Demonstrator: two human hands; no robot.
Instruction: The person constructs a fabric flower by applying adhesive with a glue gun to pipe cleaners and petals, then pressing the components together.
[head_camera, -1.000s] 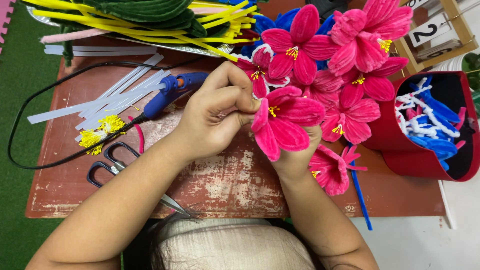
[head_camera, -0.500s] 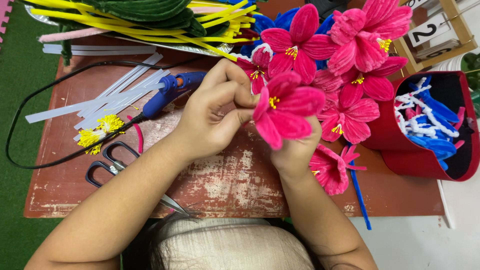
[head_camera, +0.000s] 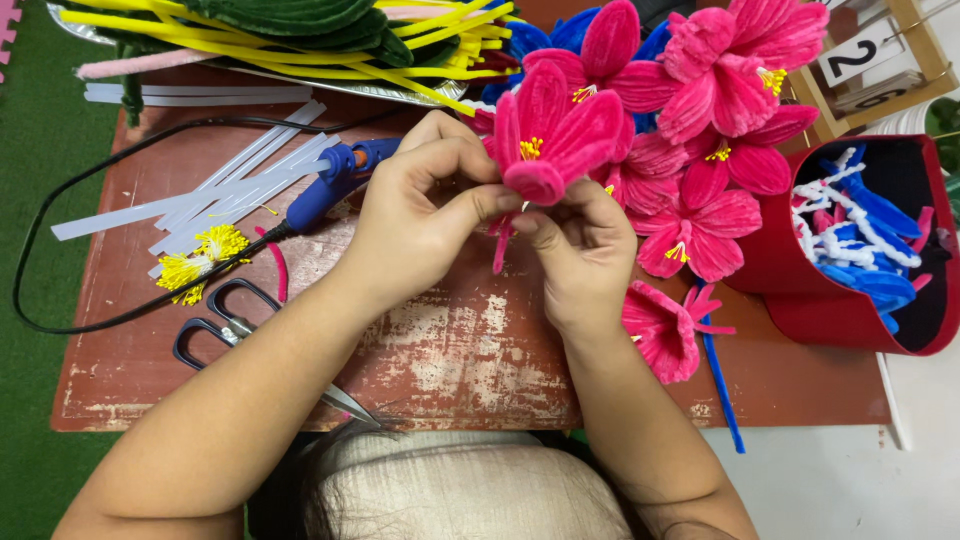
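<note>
Both hands hold one pink pipe-cleaner flower with a yellow centre above the worn red table. My left hand pinches the flower's base from the left with thumb and fingers. My right hand grips the base and short pink stem from below and the right. Several finished pink flowers lie just behind and to the right of the hands, and one more pink flower lies by my right wrist.
A blue glue gun with a black cord lies left of my left hand, beside white glue sticks, yellow stamens and scissors. Yellow and green pipe cleaners fill a tray behind. A red box holds blue pieces.
The flower has been turned and raised, its face now tilted up and away. My right hand has come up from under the petals to grip the base.
</note>
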